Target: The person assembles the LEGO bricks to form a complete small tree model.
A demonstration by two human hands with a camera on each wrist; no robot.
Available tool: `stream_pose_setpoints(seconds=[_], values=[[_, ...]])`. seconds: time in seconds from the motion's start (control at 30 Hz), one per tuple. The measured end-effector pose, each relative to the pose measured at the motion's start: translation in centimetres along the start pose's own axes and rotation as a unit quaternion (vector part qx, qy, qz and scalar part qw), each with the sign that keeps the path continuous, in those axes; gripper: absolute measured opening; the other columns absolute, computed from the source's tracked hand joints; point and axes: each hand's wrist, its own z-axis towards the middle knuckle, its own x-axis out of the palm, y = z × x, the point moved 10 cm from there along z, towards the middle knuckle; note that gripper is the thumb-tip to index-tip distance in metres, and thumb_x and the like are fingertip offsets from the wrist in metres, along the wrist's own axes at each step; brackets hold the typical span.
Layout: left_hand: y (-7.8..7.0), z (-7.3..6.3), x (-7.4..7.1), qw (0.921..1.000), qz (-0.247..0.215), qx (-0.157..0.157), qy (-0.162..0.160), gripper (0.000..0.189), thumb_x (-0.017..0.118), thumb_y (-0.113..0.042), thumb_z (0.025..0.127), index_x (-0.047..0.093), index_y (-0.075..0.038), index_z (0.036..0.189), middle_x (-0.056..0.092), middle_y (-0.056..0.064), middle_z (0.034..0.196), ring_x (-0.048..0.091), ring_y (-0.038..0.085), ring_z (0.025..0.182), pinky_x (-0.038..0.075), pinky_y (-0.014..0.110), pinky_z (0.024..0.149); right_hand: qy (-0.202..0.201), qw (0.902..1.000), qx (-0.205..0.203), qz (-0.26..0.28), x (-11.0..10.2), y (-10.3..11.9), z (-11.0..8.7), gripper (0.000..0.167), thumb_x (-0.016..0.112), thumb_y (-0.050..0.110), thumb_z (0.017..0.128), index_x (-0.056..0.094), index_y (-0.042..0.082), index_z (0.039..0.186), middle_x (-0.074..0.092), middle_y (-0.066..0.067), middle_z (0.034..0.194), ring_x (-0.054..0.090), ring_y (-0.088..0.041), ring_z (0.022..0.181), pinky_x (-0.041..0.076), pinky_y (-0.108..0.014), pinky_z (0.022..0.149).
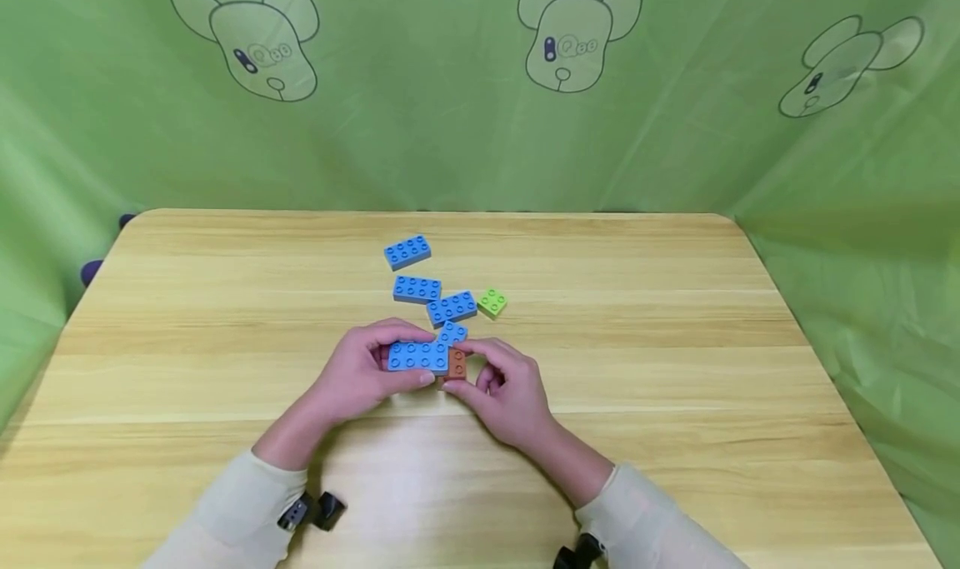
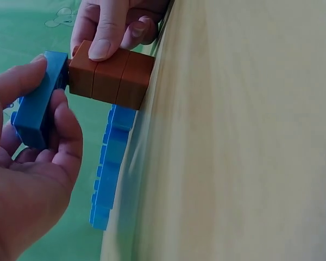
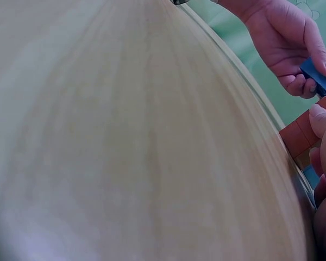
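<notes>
My left hand (image 1: 363, 373) grips a long blue brick (image 1: 411, 357) by its sides, thumb toward me. Beside it, my right hand (image 1: 506, 390) pinches a stack of brown bricks (image 1: 457, 365) between thumb and fingers. In the left wrist view the brown stack (image 2: 111, 76) is three bricks high and stands at the tabletop. One end of the blue brick (image 2: 41, 103) lies over part of the stack's top; whether it is fully seated I cannot tell. Two brown studs show beside it in the head view.
Beyond the hands lie loose blue bricks (image 1: 417, 289), one partly hidden behind the held brick. A small green brick (image 1: 492, 302) lies to their right. All rest on the wooden table (image 1: 637, 327), with a green curtain (image 1: 427, 152) behind.
</notes>
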Motion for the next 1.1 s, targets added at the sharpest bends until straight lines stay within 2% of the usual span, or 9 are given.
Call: stream_pose_setpoints(seconds=[0.07, 0.23, 0.4, 0.53, 0.7, 0.83, 0.93, 1.0, 1.1], values=[[-0.5, 0.1, 0.1, 0.9996, 0.024, 0.017, -0.001, 0.037, 0.084, -0.003, 0.079, 0.073, -0.005, 0.114, 0.068, 0.003, 0.113, 0.064, 0.024, 0.097, 0.055, 0.033, 0.079, -0.001, 1.0000, -0.001, 0.001, 0.0, 0.0, 0.0, 0.040, 0.085, 0.022, 0.082, 0.070, 0.016, 0.119, 0.063, 0.003, 0.086, 0.051, -0.010, 0.055, 0.042, -0.024, 0.046], [-0.9, 0.2, 0.2, 0.9973, 0.065, 0.034, -0.005, 0.033, 0.086, -0.008, 0.079, 0.075, -0.009, 0.111, 0.069, 0.000, 0.109, 0.062, 0.020, 0.101, 0.051, 0.033, 0.084, -0.010, 0.9999, -0.006, 0.002, 0.0, 0.4, 0.1, 0.042, 0.087, 0.010, 0.078, 0.071, 0.012, 0.116, 0.063, 0.001, 0.083, 0.050, -0.011, 0.053, 0.042, -0.025, 0.044], [-1.2, 0.3, 0.1, 0.9946, 0.095, 0.041, -0.009, 0.032, 0.087, -0.008, 0.078, 0.076, -0.010, 0.108, 0.069, -0.003, 0.106, 0.063, 0.018, 0.099, 0.050, 0.034, 0.083, -0.016, 0.9996, -0.021, 0.007, -0.3, 2.7, 0.6, 0.042, 0.087, -0.002, 0.074, 0.070, 0.002, 0.112, 0.063, -0.005, 0.082, 0.050, -0.014, 0.052, 0.041, -0.028, 0.043], [-1.5, 0.4, 0.2, 0.9928, 0.113, 0.040, -0.009, 0.031, 0.087, -0.009, 0.079, 0.076, -0.011, 0.108, 0.069, -0.005, 0.104, 0.063, 0.015, 0.097, 0.051, 0.034, 0.081, -0.019, 0.9991, -0.037, 0.013, -0.6, 4.0, 0.8, 0.041, 0.086, -0.006, 0.073, 0.069, -0.002, 0.110, 0.062, -0.008, 0.081, 0.049, -0.012, 0.052, 0.040, -0.026, 0.043], [-2.0, 0.4, 0.4, 0.9879, 0.147, 0.048, -0.009, 0.032, 0.086, -0.010, 0.079, 0.075, -0.010, 0.108, 0.069, -0.006, 0.104, 0.063, 0.014, 0.091, 0.052, 0.034, 0.076, -0.023, 0.9992, -0.029, 0.011, -0.7, 4.1, 1.0, 0.041, 0.086, -0.006, 0.073, 0.069, -0.002, 0.109, 0.062, -0.009, 0.078, 0.049, -0.013, 0.051, 0.041, -0.027, 0.043], [-2.3, 0.4, 0.5, 0.9813, 0.180, 0.068, -0.008, 0.033, 0.088, -0.013, 0.078, 0.074, -0.010, 0.108, 0.069, -0.006, 0.104, 0.063, 0.012, 0.092, 0.052, 0.034, 0.078, -0.023, 0.9994, -0.022, 0.011, -0.4, 3.1, 0.8, 0.041, 0.087, -0.003, 0.074, 0.070, 0.000, 0.111, 0.061, -0.009, 0.076, 0.049, -0.014, 0.051, 0.040, -0.028, 0.042], [-2.4, 0.4, 0.6, 0.9787, 0.190, 0.078, -0.007, 0.034, 0.089, -0.015, 0.077, 0.074, -0.011, 0.107, 0.069, -0.006, 0.104, 0.063, 0.011, 0.096, 0.051, 0.034, 0.083, -0.006, 0.9998, -0.014, 0.014, -0.1, 1.7, 0.6, 0.044, 0.087, 0.001, 0.075, 0.070, 0.003, 0.115, 0.061, -0.010, 0.077, 0.051, -0.014, 0.053, 0.042, -0.027, 0.044], [-2.4, 0.4, 0.6, 0.9783, 0.191, 0.080, -0.006, 0.035, 0.089, -0.016, 0.076, 0.075, -0.011, 0.107, 0.069, -0.006, 0.105, 0.063, 0.011, 0.098, 0.051, 0.034, 0.085, 0.026, 0.9994, 0.001, 0.022, 0.1, 0.8, 0.4, 0.051, 0.087, 0.002, 0.076, 0.067, 0.004, 0.123, 0.062, -0.009, 0.083, 0.054, -0.014, 0.057, 0.045, -0.027, 0.047], [-2.3, 0.5, 0.7, 0.9780, 0.193, 0.079, -0.002, 0.035, 0.090, -0.017, 0.076, 0.075, -0.012, 0.107, 0.069, -0.007, 0.106, 0.063, 0.011, 0.098, 0.051, 0.034, 0.086, 0.079, 0.9961, 0.031, 0.024, -0.2, -0.1, 0.3, 0.062, 0.083, -0.005, 0.077, 0.059, 0.005, 0.133, 0.064, -0.009, 0.104, 0.059, -0.014, 0.066, 0.050, -0.028, 0.054]])
